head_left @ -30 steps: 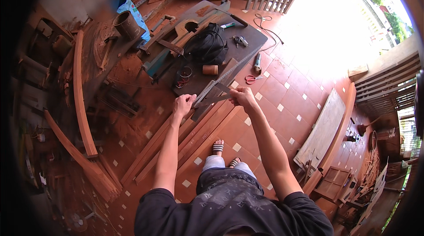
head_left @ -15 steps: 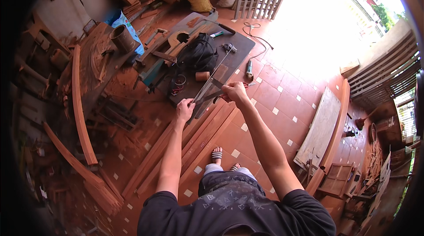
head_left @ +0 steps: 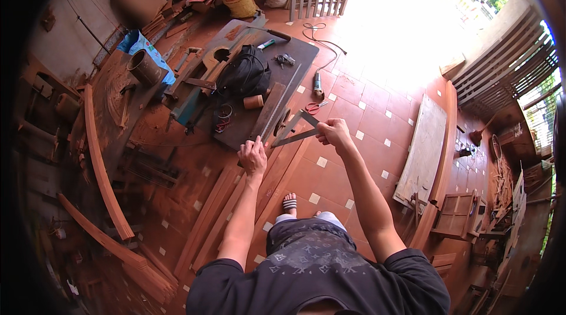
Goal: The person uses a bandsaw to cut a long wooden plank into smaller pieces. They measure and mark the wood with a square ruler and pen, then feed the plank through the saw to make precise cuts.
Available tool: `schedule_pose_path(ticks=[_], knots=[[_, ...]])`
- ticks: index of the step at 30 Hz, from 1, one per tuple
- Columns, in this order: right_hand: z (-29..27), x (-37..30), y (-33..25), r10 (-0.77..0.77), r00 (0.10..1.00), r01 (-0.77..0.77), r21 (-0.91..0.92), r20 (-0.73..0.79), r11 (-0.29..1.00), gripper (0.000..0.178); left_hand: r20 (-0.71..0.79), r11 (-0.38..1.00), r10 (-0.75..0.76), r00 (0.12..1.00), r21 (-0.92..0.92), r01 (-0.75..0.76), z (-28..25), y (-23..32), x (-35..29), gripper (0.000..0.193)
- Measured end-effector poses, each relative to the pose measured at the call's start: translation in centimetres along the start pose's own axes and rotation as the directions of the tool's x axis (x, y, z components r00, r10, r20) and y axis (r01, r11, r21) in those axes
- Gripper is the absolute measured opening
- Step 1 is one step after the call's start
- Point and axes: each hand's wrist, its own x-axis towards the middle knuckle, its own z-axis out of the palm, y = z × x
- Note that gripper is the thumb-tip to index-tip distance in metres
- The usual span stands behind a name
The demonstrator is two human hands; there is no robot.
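Note:
My right hand [head_left: 334, 133] is closed around one corner of a triangular metal square [head_left: 296, 136], raised in front of me past the table's near right edge. One corner of the square points toward my left hand [head_left: 253, 157]. The fingers of that hand are closed on the near end of a long, narrow, straight strip [head_left: 272, 116]. This strip runs along the table's right edge; whether it is wood or metal is hard to tell. A brown wooden block [head_left: 272, 103] lies beside it on the dark table [head_left: 300, 58].
The table also bears a black bag [head_left: 244, 73], a brown cylinder [head_left: 253, 101] and a clamp-like tool [head_left: 285, 60]. Red-handled pliers [head_left: 315, 106] and a corded power tool [head_left: 318, 85] lie on the tiled floor. Long timber boards [head_left: 259, 197] lie below my hands.
The square has turned and swung clear of the strip, showing its triangular outline. My right hand has moved slightly right and nearer. My left hand has come a little nearer too; the view has shifted.

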Motion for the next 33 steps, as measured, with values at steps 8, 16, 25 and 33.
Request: schedule_pose_path(ticks=[8,16,25,33], knots=[[-4.2,-3.3,5.3,0.094,0.983,-0.083,0.072,-0.161,0.994,0.022,-0.025,0.979,-0.076,0.997,0.19,0.08,1.5,1.2,-0.1,0.023],[-6.2,-6.7,8.8,0.189,0.941,-0.139,0.19,-0.28,0.972,0.022,-0.099,0.968,0.157,0.983,0.215,-0.133,2.3,-2.0,1.4,0.017],[-8.5,-17.3,11.7,0.195,0.897,-0.079,0.29,-0.397,0.954,0.019,0.142,0.93,0.341,0.929,-0.197,-0.311,3.0,2.1,0.4,0.03],[-8.3,-30.2,17.0,0.146,0.873,0.06,0.399,-0.466,0.915,0.02,0.791,0.669,0.589,0.168,-0.594,0.447,7.9,14.5,-7.7,0.042]])
